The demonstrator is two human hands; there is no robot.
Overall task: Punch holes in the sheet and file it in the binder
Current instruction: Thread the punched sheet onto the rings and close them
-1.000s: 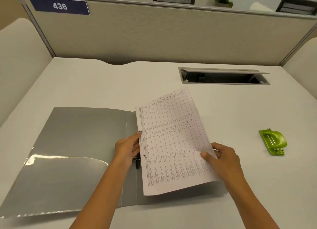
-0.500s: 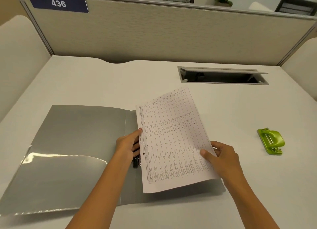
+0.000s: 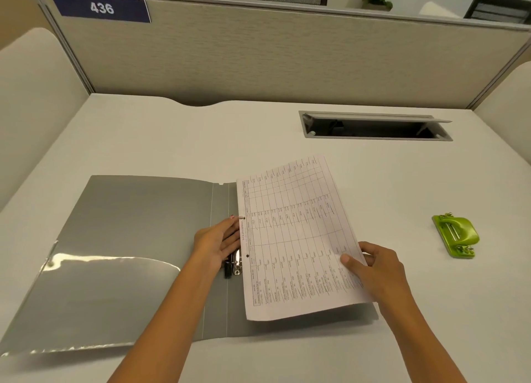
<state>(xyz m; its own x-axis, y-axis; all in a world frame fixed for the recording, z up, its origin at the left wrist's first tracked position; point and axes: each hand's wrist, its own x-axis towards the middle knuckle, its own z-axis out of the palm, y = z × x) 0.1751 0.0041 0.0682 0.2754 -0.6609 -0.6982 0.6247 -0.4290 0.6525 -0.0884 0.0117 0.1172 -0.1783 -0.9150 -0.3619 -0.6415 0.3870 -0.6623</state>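
Observation:
A grey binder (image 3: 129, 239) lies open on the white desk, its metal ring clip (image 3: 236, 263) at the spine. A printed table sheet (image 3: 296, 239) with two punched holes along its left edge lies tilted over the binder's right half. The upper hole sits at a ring. My left hand (image 3: 219, 243) rests at the sheet's left edge by the clip, fingers fairly straight. My right hand (image 3: 373, 270) pinches the sheet's lower right edge, thumb on top. The green hole punch (image 3: 456, 236) sits apart on the right.
A cable tray opening (image 3: 373, 127) with its lid raised is set into the desk behind the sheet. Beige partition walls (image 3: 273, 55) close off the desk at the back and both sides.
The sheet's left edge has settled closer onto the ring clip, with a ring now showing at the upper hole. Both hands stay nearly where they were.

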